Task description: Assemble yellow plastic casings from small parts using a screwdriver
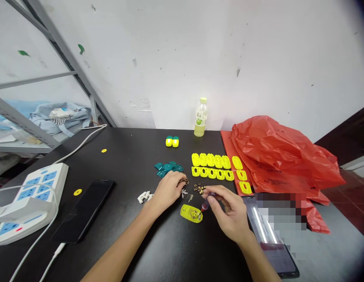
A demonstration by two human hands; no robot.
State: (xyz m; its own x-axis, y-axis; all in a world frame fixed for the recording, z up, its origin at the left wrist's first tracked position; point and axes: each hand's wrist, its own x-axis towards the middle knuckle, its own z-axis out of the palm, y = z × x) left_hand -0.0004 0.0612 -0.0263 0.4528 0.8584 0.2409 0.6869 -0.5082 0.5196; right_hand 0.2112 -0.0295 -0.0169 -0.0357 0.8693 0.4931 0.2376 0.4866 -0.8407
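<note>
One oblong yellow-green plastic shell [186, 212] lies on the black tabletop [132, 156] between the hands, its open side upward with small parts inside. The right hand [230, 211] has its thumb and fingers closed around one screwdriver with a translucent purple handle [204, 206], whose tip reaches into the shell's right end. The left hand [169, 188] is beyond the shell and to its left, fingers curled close together at a pile of tiny brown metal pieces [186, 181]; whether it grips any, I cannot tell.

Just right of that pile lie small brass-coloured pieces [197, 188], and nearer the shell a few thin silvery pins [190, 197], all too small to count surely. Left of the left hand are several overlapping white plastic blocks [143, 197]; beyond it, roughly seven glossy dark-teal curved covers [167, 167].

Farther right stand two rows: six oblong bright-yellow shells [210, 159], five on the tabletop and one on a red plastic sheet [227, 145]; below them, six yellow ring-shaped frames [211, 173], five and one likewise, with a seventh nearer on the red. Two yellow-and-teal rounded units [172, 141] sit side by side near one bottle of pale-yellow drink [200, 119].
</note>
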